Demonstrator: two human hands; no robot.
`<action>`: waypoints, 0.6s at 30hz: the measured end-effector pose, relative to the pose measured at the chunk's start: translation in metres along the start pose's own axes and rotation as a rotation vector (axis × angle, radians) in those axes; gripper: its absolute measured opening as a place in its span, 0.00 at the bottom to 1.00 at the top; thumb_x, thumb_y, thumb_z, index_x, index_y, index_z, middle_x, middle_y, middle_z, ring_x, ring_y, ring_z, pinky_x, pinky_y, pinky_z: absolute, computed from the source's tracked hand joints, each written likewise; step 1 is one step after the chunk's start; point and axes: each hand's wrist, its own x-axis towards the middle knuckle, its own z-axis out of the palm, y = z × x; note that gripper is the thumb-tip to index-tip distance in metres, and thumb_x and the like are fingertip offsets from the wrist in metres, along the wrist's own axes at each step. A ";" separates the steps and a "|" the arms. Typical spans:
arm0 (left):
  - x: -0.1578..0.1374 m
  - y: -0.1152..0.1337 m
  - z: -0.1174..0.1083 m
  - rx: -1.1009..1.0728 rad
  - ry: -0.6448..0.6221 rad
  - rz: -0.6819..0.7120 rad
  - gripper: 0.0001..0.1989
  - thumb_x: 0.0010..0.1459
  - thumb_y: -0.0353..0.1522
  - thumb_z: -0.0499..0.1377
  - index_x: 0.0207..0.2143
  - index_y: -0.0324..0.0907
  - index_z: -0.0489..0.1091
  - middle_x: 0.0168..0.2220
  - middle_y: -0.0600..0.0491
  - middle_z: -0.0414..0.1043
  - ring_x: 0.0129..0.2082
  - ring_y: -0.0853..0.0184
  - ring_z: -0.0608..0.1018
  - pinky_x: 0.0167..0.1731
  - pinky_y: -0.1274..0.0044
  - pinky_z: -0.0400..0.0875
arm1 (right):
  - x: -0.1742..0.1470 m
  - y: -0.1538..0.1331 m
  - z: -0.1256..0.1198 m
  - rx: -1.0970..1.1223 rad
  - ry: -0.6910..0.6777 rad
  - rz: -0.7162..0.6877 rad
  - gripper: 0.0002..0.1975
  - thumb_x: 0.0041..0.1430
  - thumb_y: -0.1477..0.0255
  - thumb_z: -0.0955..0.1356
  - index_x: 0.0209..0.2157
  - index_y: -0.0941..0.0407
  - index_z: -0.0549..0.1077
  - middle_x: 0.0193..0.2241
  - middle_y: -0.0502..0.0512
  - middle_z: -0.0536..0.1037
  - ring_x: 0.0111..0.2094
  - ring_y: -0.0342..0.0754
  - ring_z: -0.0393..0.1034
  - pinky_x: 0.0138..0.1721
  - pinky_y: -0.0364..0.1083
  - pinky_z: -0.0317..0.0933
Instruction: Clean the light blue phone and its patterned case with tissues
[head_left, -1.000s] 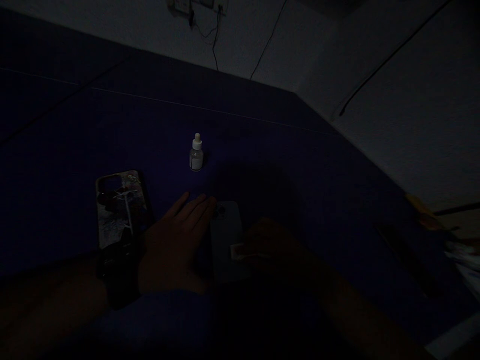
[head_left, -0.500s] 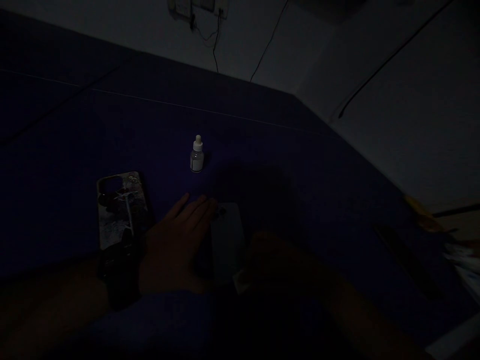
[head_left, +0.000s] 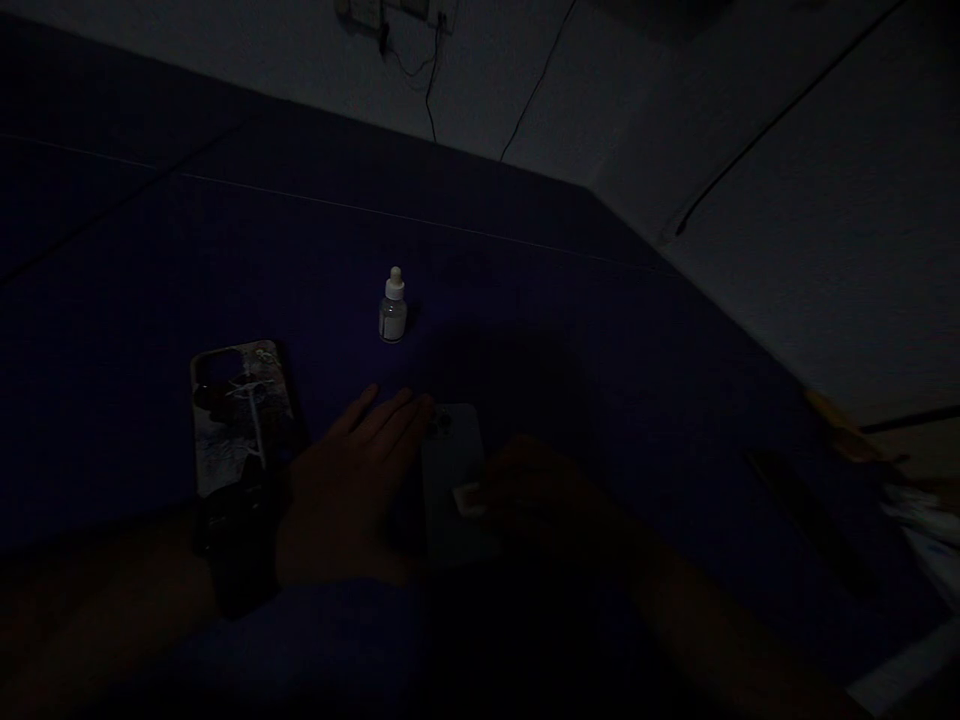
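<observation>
A smartphone [head_left: 453, 468] lies back up on the dark blue surface, its camera bump at the top left. My left hand [head_left: 352, 480] steadies it from the left, fingertips at the upper corner and thumb by the lower end. In deep shadow on the right, my right hand [head_left: 544, 490] is closed on a small white piece, perhaps a wipe [head_left: 469, 499], pressed against the phone's back. A patterned phone case [head_left: 240, 415] lies left of my left hand, partly behind my watch [head_left: 238, 550]. Beyond the phone, a white-capped dropper bottle [head_left: 392, 312] stands upright.
A long dark flat object [head_left: 810, 520] lies at the right. Past it are a yellow item [head_left: 840, 425] and some pale papers or wrappers [head_left: 926, 530]. Cables [head_left: 431, 95] hang from wall sockets at the back. The scene is very dim.
My right hand has moved up along the phone, and the white piece has shifted from its lower right edge onto the middle of its back. My left hand stays in place.
</observation>
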 end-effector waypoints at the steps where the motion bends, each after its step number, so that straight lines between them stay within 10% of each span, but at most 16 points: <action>1: 0.000 0.000 0.000 0.005 -0.002 0.006 0.66 0.43 0.64 0.62 0.71 0.30 0.44 0.69 0.31 0.55 0.69 0.40 0.59 0.69 0.52 0.43 | 0.001 0.002 0.002 -0.022 0.036 0.045 0.11 0.72 0.69 0.66 0.51 0.53 0.77 0.44 0.57 0.79 0.46 0.47 0.73 0.45 0.47 0.68; 10: 0.001 0.001 -0.001 0.008 -0.017 -0.002 0.66 0.44 0.64 0.61 0.71 0.30 0.44 0.69 0.31 0.55 0.68 0.39 0.60 0.68 0.50 0.46 | 0.004 0.001 -0.004 -0.014 -0.180 -0.096 0.12 0.72 0.69 0.65 0.52 0.53 0.77 0.43 0.55 0.81 0.48 0.47 0.72 0.51 0.50 0.63; 18: 0.000 0.000 -0.001 0.008 -0.010 -0.007 0.66 0.43 0.64 0.61 0.71 0.30 0.46 0.68 0.31 0.56 0.68 0.40 0.60 0.69 0.52 0.44 | 0.007 0.006 -0.002 -0.129 -0.014 -0.015 0.11 0.72 0.70 0.65 0.50 0.53 0.78 0.44 0.55 0.81 0.46 0.47 0.72 0.49 0.49 0.62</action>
